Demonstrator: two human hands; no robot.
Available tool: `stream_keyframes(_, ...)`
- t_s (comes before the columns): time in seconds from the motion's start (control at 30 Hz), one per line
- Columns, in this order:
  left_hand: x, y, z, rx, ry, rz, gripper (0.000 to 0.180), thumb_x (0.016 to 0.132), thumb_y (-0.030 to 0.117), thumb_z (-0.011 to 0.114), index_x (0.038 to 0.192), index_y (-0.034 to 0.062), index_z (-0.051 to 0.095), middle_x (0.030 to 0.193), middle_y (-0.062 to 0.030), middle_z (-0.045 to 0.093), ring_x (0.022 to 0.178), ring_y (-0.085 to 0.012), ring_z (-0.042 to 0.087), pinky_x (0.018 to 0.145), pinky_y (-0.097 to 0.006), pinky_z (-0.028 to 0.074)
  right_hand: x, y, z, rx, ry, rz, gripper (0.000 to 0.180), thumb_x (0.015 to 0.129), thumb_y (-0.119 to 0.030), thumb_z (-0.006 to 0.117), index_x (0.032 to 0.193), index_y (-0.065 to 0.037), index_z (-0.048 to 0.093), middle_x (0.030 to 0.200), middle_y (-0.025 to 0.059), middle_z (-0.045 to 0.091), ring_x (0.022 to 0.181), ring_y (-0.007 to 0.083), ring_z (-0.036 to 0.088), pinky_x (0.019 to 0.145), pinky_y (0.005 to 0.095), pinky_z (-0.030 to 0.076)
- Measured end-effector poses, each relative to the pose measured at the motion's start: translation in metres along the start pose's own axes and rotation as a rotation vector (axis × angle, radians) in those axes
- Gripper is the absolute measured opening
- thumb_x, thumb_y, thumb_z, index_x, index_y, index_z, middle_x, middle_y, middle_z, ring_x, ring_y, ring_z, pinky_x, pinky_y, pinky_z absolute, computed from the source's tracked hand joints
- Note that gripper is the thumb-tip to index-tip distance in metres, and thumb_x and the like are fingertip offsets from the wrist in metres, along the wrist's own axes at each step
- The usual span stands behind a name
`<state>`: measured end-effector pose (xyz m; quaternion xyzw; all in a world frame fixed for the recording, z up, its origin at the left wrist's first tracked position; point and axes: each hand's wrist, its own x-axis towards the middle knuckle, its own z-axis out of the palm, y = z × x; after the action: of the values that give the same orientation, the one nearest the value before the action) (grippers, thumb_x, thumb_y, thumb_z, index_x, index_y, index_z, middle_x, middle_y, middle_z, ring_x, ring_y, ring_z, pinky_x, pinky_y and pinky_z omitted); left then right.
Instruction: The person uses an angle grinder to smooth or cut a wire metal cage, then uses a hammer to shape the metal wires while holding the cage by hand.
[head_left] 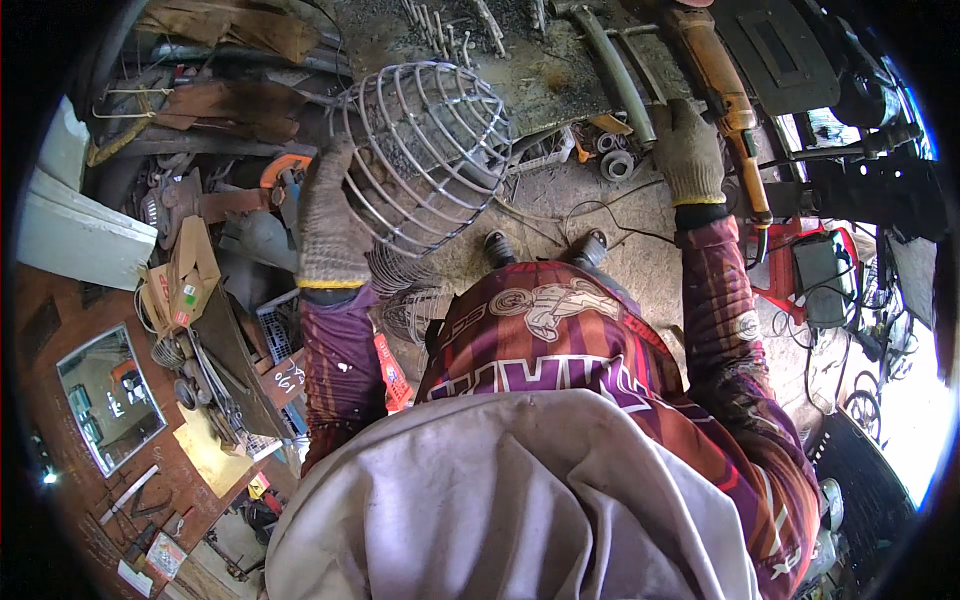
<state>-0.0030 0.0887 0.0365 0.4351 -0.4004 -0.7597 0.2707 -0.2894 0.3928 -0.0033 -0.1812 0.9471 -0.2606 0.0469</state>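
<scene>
My left hand (pixel 335 215), in a grey knitted glove, grips the rim of a rounded metal wire cage (pixel 425 160). The cage is made of bent rods crossed by rings, tilted on its side above the near edge of the workbench (pixel 540 75). Also gloved, my right hand (pixel 690 155) is at the bench edge, between the lower end of a metal pipe handle (pixel 620 90) and an orange angle grinder (pixel 735 110). Its fingers are mostly hidden, so I cannot tell whether it touches either one.
Several short metal rods (pixel 440 35) stand at the back of the bench. A dark welding mask (pixel 780 50) lies far right. Below the bench, metal rings (pixel 616 164) and a cable (pixel 600 205) lie near my feet. Tools and a cardboard box (pixel 180 275) crowd the left side.
</scene>
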Motion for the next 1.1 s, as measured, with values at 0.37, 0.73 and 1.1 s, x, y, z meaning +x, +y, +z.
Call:
stream_keyframes(0.37, -0.005, 0.041, -0.020, 0.076, 0.029, 0.003, 0.033, 0.091, 0.021, 0.076, 0.118, 0.0052, 0.067, 0.105, -0.0122, 0.073, 0.084, -0.0257, 0.073, 0.071, -0.040, 0.063, -0.008, -0.018, -0.013, -0.039, 0.174, -0.168, 0.032, 0.095, -0.039, 0.061, 0.107, -0.012, 0.073, 0.095, 0.0186, 0.073, 0.088, 0.0402, 0.071, 0.073, 0.0493, 0.056)
stream_keyframes(0.73, -0.014, 0.055, 0.010, 0.109, -0.002, -0.047, 0.033, 0.091, 0.024, 0.074, 0.115, 0.0028, 0.070, 0.103, -0.0109, 0.076, 0.082, -0.0242, 0.075, 0.068, -0.039, 0.064, -0.005, -0.011, -0.034, 0.475, 0.348, -0.224, 0.031, 0.102, -0.030, 0.061, 0.117, -0.005, 0.069, 0.079, 0.0069, 0.069, 0.070, 0.0164, 0.068, 0.062, 0.0321, 0.052)
stream_keyframes(1.1, 0.022, 0.115, 0.027, 0.394, -0.209, 0.003, 0.037, 0.095, 0.026, 0.070, 0.121, -0.0002, 0.067, 0.109, -0.0193, 0.074, 0.090, -0.0276, 0.075, 0.078, -0.040, 0.065, -0.111, -0.008, 0.019, 0.915, -0.193, -0.066, 0.018, 0.099, -0.011, 0.062, 0.114, -0.002, 0.068, 0.076, 0.0012, 0.062, 0.069, 0.0093, 0.058, 0.063, 0.0263, 0.049)
